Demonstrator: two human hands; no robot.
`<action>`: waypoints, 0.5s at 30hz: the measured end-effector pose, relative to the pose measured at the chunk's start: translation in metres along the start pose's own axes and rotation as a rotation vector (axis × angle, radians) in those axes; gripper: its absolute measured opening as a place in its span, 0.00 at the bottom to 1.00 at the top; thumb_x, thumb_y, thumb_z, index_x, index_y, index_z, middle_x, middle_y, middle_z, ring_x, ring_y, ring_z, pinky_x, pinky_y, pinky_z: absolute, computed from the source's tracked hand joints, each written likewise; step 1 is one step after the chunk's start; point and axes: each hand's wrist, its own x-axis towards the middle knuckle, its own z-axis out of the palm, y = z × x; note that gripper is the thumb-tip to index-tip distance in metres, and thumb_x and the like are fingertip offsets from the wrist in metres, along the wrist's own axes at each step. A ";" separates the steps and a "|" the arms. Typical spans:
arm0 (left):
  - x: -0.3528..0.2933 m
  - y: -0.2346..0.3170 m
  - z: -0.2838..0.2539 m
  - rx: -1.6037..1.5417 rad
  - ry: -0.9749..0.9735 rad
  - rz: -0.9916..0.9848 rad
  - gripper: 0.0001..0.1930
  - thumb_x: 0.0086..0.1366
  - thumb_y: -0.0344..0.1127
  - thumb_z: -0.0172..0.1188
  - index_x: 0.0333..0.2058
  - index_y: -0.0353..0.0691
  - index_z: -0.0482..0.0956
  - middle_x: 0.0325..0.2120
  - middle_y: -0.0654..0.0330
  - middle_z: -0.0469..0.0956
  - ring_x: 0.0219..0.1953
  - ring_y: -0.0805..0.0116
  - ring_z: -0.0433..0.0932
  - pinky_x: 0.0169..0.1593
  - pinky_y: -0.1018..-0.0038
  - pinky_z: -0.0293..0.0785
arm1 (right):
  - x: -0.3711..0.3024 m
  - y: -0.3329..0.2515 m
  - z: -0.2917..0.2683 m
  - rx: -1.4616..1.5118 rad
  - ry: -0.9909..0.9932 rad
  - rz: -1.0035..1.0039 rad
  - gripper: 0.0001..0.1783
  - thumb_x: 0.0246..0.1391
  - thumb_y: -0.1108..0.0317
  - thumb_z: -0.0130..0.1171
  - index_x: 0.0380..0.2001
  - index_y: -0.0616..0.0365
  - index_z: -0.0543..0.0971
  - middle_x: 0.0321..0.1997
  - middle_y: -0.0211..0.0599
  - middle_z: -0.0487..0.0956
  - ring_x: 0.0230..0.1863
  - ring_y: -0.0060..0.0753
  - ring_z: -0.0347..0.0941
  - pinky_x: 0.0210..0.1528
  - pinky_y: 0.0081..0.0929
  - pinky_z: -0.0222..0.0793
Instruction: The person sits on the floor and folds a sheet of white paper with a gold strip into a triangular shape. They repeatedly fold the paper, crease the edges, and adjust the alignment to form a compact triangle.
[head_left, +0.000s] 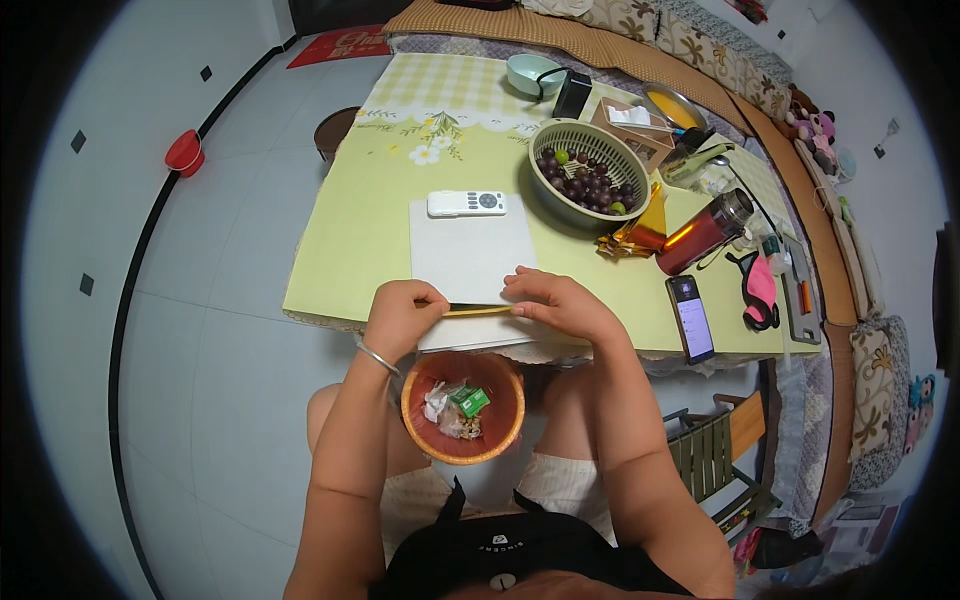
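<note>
At the near edge of the table, a thin yellow strip (478, 312) lies crosswise between my hands, with a narrow dark gap along its far side. My left hand (402, 312), a bangle at its wrist, pinches the strip's left end. The thumb of my right hand (562, 302) meets the right end, and its fingers bend over the white sheet (470, 255). Exactly how the right fingertips grip is hard to see. More white sheet shows on the near side of the strip, at the table edge. A white remote control (466, 204) rests on the sheet's far part.
Below the table edge, an orange-brown bin (410, 400) with litter stands between my knees. Right of the sheet are a colander (548, 200) of grapes, a red thermos (705, 232), a phone (690, 318) and a pink-black eye mask (758, 290). A folding chair (705, 450) stands at right.
</note>
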 end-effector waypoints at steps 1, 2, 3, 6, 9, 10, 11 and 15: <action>-0.001 -0.001 -0.001 -0.017 0.020 -0.014 0.05 0.54 0.29 0.66 0.26 0.32 0.84 0.21 0.58 0.82 0.25 0.73 0.79 0.32 0.75 0.75 | 0.000 0.001 0.003 -0.002 -0.001 -0.002 0.19 0.58 0.61 0.65 0.50 0.57 0.80 0.62 0.47 0.75 0.71 0.48 0.62 0.68 0.38 0.60; 0.000 -0.002 -0.001 -0.055 0.031 -0.004 0.04 0.54 0.28 0.67 0.27 0.32 0.84 0.21 0.59 0.82 0.25 0.74 0.79 0.32 0.76 0.75 | 0.000 0.005 0.005 0.030 0.011 0.002 0.19 0.57 0.64 0.65 0.50 0.58 0.80 0.60 0.46 0.77 0.69 0.45 0.64 0.67 0.36 0.62; 0.002 -0.001 0.000 -0.093 0.043 0.007 0.05 0.54 0.28 0.68 0.27 0.32 0.83 0.22 0.60 0.82 0.25 0.75 0.78 0.32 0.76 0.75 | 0.000 0.011 0.005 0.061 0.022 0.006 0.19 0.56 0.68 0.65 0.51 0.60 0.80 0.58 0.45 0.78 0.68 0.42 0.66 0.66 0.34 0.63; 0.008 -0.004 0.002 -0.197 0.059 0.011 0.06 0.55 0.25 0.69 0.31 0.33 0.82 0.26 0.62 0.82 0.28 0.78 0.76 0.34 0.79 0.73 | 0.004 0.014 0.006 0.234 0.104 0.181 0.18 0.55 0.75 0.65 0.50 0.63 0.80 0.50 0.40 0.82 0.56 0.32 0.75 0.58 0.27 0.69; 0.011 -0.008 -0.003 -0.140 0.026 0.065 0.09 0.55 0.26 0.70 0.35 0.34 0.80 0.29 0.63 0.82 0.30 0.79 0.76 0.36 0.79 0.73 | 0.009 0.026 0.013 0.314 0.311 0.219 0.12 0.53 0.73 0.67 0.41 0.65 0.83 0.33 0.32 0.84 0.33 0.19 0.75 0.40 0.19 0.71; 0.011 -0.011 -0.005 -0.057 0.020 0.067 0.10 0.55 0.27 0.70 0.35 0.34 0.80 0.29 0.63 0.82 0.31 0.78 0.76 0.36 0.79 0.73 | 0.011 0.028 0.011 0.293 0.351 0.238 0.11 0.53 0.72 0.67 0.40 0.65 0.84 0.31 0.31 0.84 0.32 0.19 0.74 0.38 0.19 0.70; 0.012 -0.013 -0.007 0.025 0.014 0.069 0.10 0.55 0.28 0.70 0.34 0.34 0.80 0.29 0.63 0.82 0.31 0.78 0.76 0.36 0.78 0.73 | 0.014 0.029 0.011 0.271 0.392 0.258 0.09 0.53 0.72 0.67 0.38 0.65 0.84 0.30 0.30 0.83 0.31 0.18 0.73 0.36 0.19 0.69; 0.020 -0.033 -0.008 0.169 0.142 0.010 0.12 0.54 0.29 0.71 0.36 0.33 0.79 0.27 0.62 0.81 0.29 0.77 0.76 0.35 0.77 0.73 | 0.023 0.030 0.015 0.392 0.524 0.270 0.08 0.55 0.69 0.67 0.32 0.65 0.84 0.25 0.29 0.81 0.27 0.16 0.70 0.31 0.20 0.65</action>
